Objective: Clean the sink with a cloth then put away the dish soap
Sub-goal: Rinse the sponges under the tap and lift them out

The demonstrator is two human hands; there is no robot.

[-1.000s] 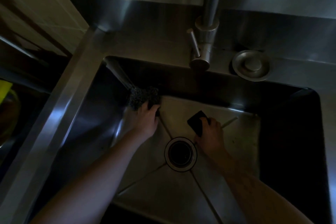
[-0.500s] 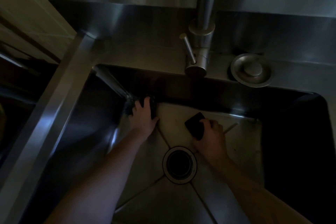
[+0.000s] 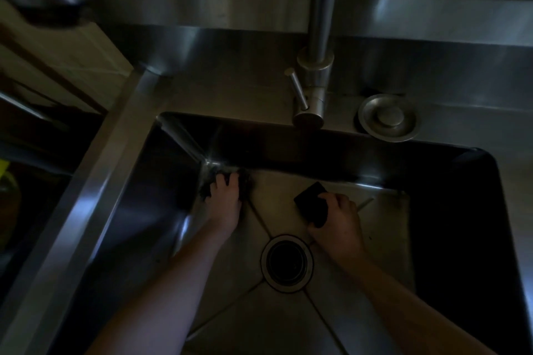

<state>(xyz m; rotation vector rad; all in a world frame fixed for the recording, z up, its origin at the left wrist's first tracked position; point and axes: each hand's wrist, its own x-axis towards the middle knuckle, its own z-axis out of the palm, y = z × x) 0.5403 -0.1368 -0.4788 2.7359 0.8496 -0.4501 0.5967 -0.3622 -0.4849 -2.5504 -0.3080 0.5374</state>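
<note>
Cloth (image 3: 205, 193), dark and bunched with no clear long axis, sits in the far-left corner of the sink (image 3: 173, 204), clutched by the fingers (image 3: 220, 181) of the left hand (image 3: 226, 207). The right hand (image 3: 337, 219) grips a flat dark pad (image 3: 310, 203), angled far-left. Scrubbing is under way; the next wipe probably needs to sweep nearer, toward the drain (image 3: 287, 264).

We see a brushed stainless-steel sink basin (image 3: 86, 225), dully gleaming; at twelve o'clock a satin metal tap (image 3: 313, 86); a dark, coarse-looking cloth (image 3: 245, 180); a matt black flat pad (image 3: 310, 202).
</note>
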